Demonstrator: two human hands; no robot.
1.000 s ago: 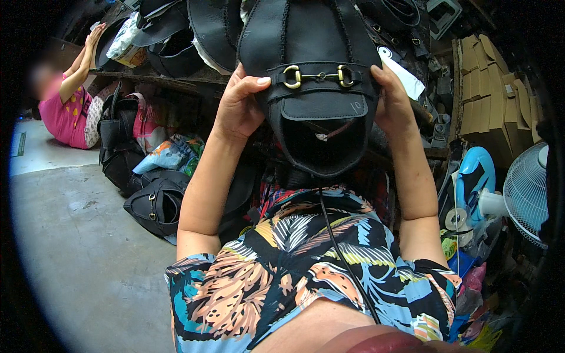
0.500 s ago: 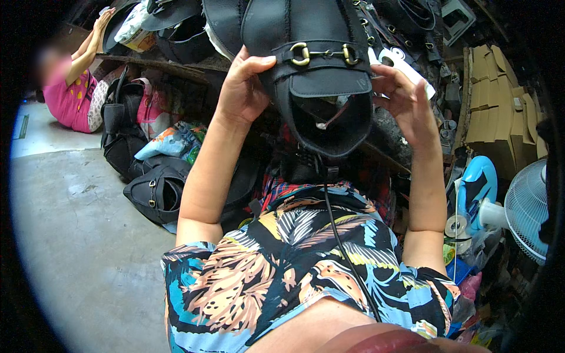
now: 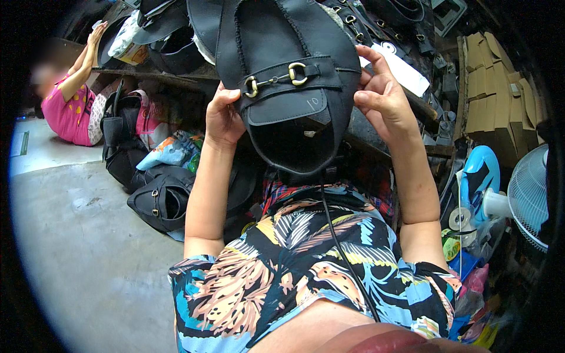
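A black shoe upper (image 3: 282, 112) with a brass-coloured bit buckle across its strap is raised in front of me, its rounded opening towards me. My left hand (image 3: 225, 115) grips its left edge, thumb on top and fingers underneath. At the right edge my right hand (image 3: 382, 97) holds it between curved fingers and thumb. A pale handwritten mark shows on the flap below the buckle. More black upper pieces (image 3: 202, 29) lie just beyond it, partly hidden behind it.
Black uppers (image 3: 158, 203) lie in a heap on the left floor, by a seated person in pink (image 3: 67, 115). On the bench are buckled straps (image 3: 353, 22) and white paper (image 3: 406, 70). Brown cardboard pieces (image 3: 488, 88) and a white fan (image 3: 527, 197) stand right.
Both hands have brought the shoe upper left and slightly down, tilting it so that its buckle slants. The flap's pale mark shows more clearly. My right fingers have shifted along the edge.
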